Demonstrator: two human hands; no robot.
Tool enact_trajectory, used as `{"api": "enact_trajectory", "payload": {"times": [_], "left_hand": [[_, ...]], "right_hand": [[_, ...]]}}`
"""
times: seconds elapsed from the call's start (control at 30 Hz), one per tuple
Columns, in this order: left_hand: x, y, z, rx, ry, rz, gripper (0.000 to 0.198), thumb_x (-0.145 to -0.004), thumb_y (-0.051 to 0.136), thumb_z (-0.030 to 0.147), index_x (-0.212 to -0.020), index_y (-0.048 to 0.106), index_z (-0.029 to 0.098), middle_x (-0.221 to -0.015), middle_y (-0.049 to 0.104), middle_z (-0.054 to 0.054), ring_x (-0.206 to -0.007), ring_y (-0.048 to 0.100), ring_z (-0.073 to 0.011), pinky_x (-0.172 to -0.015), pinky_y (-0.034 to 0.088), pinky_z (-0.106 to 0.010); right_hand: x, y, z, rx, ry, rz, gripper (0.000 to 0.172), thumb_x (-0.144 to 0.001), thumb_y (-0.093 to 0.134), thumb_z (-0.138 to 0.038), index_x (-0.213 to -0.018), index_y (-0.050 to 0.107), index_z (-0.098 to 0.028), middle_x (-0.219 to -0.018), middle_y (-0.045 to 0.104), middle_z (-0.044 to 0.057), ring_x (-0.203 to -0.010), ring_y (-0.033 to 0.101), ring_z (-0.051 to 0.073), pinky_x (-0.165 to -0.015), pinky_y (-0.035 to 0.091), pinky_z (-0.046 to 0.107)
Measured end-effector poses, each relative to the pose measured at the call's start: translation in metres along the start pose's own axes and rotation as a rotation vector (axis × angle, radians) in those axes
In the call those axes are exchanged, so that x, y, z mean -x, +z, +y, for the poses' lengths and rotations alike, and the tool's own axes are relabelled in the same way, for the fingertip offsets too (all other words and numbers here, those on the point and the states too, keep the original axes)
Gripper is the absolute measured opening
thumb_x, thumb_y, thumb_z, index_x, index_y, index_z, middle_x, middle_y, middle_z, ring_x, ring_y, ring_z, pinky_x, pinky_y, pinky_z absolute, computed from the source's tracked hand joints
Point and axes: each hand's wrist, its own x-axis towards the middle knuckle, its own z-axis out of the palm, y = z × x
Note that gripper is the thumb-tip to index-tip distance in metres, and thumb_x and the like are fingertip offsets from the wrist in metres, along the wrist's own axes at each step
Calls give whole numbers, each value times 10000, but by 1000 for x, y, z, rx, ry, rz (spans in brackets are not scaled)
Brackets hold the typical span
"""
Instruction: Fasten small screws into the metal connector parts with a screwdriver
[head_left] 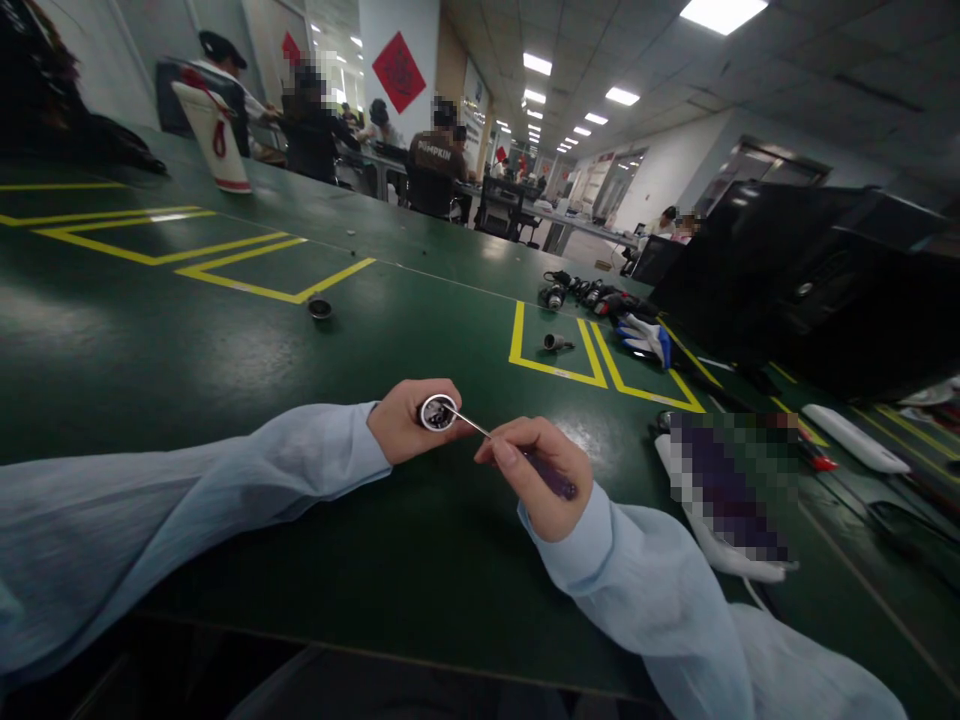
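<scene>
My left hand [409,420] is closed around a round, hollow part with a bright metal rim [437,412], its open end turned toward me. The rest of that part is hidden in the palm. In my right hand [544,470] is a screwdriver [555,475] with a dark purple handle, gripped between thumb and fingers. Its thin shaft reaches left, and the tip is inside the rim of the hollow part. What the tip touches in there is too small to tell. Both hands are above the green table [360,600], close to its front edge.
A dark round cap [319,307] lies beyond my left hand. Inside yellow tape lines sits a small metal cylinder [555,342]. To the right are blue-white gloves [645,340], black tools [592,295] and a white-edged device [697,520]. A white cup [214,135] stands far left; people sit behind.
</scene>
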Motion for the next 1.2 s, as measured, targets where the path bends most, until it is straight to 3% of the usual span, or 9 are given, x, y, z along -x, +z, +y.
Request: {"api": "enact_trajectory", "payload": {"times": [0.23,0.37,0.5,0.63,0.73,0.83,0.9,1.07,1.2], "left_hand": [[1,7,2,-27,12,6,185,-737,598,292,-690,499,143,-626,519,22,-550,480,-88,-515,401,-201],[-4,15,1,-83,11,-25,150,-715,576,226,-829,507,156,-739,576,10,-639,549,-121,-598,444,-240],[-14,19,-7,-132,-24,-17,286,-659,540,100,-920,446,171,-813,581,3,-720,582,-145,-670,472,-266],[-24,18,-18,-168,36,-27,448,-645,529,66,-1062,399,167,-916,591,-27,-836,600,-172,-777,485,-308],[-32,13,-28,-371,128,93,556,-645,590,116,-1158,380,151,-1128,533,-108,-1070,517,-252,-942,411,-414],[-37,5,-39,-520,143,186,602,-698,610,202,-1234,349,121,-1262,433,-157,-1205,395,-298,-1016,327,-478],[-39,1,-45,-510,97,176,602,-721,601,238,-1252,343,118,-1249,437,-158,-1161,435,-286,-980,372,-470],[-38,0,-46,-465,70,75,553,-738,585,270,-1233,386,127,-1183,472,-139,-1028,517,-255,-895,445,-435],[-35,2,-39,-479,95,16,498,-763,552,254,-1218,414,107,-1162,484,-142,-1036,506,-262,-904,435,-443]], "right_hand": [[-7,6,14,292,-288,71,98,-815,544,-212,-910,551,-236,-872,609,57,-851,579,197,-762,456,362],[-18,11,28,468,-352,40,305,-723,648,-300,-959,468,-228,-1024,586,111,-956,558,243,-810,445,416],[-32,12,41,576,-488,30,182,-750,563,-196,-896,459,-224,-1000,613,107,-951,571,229,-811,439,397],[-42,12,49,586,-499,11,130,-753,546,-178,-847,471,-229,-965,620,92,-904,576,216,-781,452,372],[-52,6,54,574,-487,102,124,-763,557,-209,-844,467,-235,-977,596,93,-911,561,211,-804,454,380],[-68,-15,63,617,-464,311,136,-766,570,-217,-836,454,-229,-943,571,90,-907,555,211,-838,448,395],[-79,-37,72,674,-383,370,133,-781,568,-250,-854,463,-214,-950,560,99,-951,545,229,-869,430,411],[-93,-95,101,898,-184,376,185,-861,488,-284,-984,528,-152,-1099,535,154,-1112,467,273,-967,345,428],[-95,-121,120,1015,-107,355,253,-885,489,-308,-1099,546,-184,-1168,543,84,-1007,553,196,-858,472,395]]}}
